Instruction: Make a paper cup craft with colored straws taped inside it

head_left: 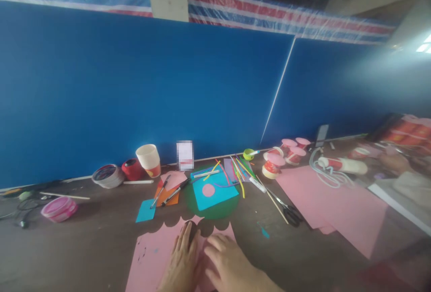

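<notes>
A sheet of pink paper (pixel 148 251) lies on the brown table in front of me, its far edge cut into scallops. My left hand (pixel 183 256) rests flat on it, fingers stretched toward a dark rounded spot at the far edge. Beside it, my right hand (pixel 227 258) presses on the same sheet, its fingers apart and slightly bent. Neither hand holds anything that I can see. Small dark marks show on the paper's left part. Beyond the hands are a blue sheet (pixel 215 195) with a pink paper disc (pixel 208 190) and an orange paper (pixel 172 198) with black pens on it.
Scissors (pixel 291 213) lie to the right beside larger pink sheets (pixel 313 193). Several cups topped with pink discs (pixel 275 160) stand behind. A paper cup (pixel 148 161) and a pink bowl (pixel 59 209) are left. A co-worker's hand (pixel 393 162) is far right, below a blue partition (pixel 134 81).
</notes>
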Demonstrator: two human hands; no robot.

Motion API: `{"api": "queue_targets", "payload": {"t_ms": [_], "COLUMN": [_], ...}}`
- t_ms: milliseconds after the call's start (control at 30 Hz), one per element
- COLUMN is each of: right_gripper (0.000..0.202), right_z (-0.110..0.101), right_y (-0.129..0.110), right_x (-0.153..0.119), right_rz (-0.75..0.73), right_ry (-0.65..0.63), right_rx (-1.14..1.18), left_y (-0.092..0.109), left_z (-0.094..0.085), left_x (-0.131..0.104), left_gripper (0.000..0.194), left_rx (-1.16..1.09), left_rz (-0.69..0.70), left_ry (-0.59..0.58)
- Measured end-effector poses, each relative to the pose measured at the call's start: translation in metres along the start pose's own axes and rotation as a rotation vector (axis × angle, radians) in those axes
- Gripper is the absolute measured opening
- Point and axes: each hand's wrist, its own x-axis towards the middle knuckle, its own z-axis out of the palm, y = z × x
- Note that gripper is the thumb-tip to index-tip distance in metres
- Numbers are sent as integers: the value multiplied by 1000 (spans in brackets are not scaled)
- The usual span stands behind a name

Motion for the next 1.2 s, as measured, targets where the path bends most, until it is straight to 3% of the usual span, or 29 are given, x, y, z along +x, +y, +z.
{"api": "queue_targets", "payload": {"t_ms": [167, 367, 600, 800, 967, 1200], "right_gripper": [21, 26, 30, 43, 41, 41], "right_z": [14, 4, 0, 8, 13, 24], "right_y": [12, 12, 5, 8, 14, 21], "right_x": [0, -5, -11, -16, -20, -21], "right_rz": [-5, 18, 63, 38, 10, -15], "right_ry": [-64, -36, 10, 19, 10, 10], "right_rx": [-68, -3, 79, 70, 10, -33], "left_y": [-13, -51, -81, -81, -71, -60], "left_z": [-5, -22, -63, -77, -90, -101], "left_x": [-5, -35, -53, -49, -40, -32], "left_gripper": [63, 74, 57, 38, 48, 32], "left_rx": [-47, 22, 108, -26, -123, -266], "left_rz": [22, 71, 5, -128, -286, -313], "left_ry": [12, 0, -217, -223, -212, -236]}}
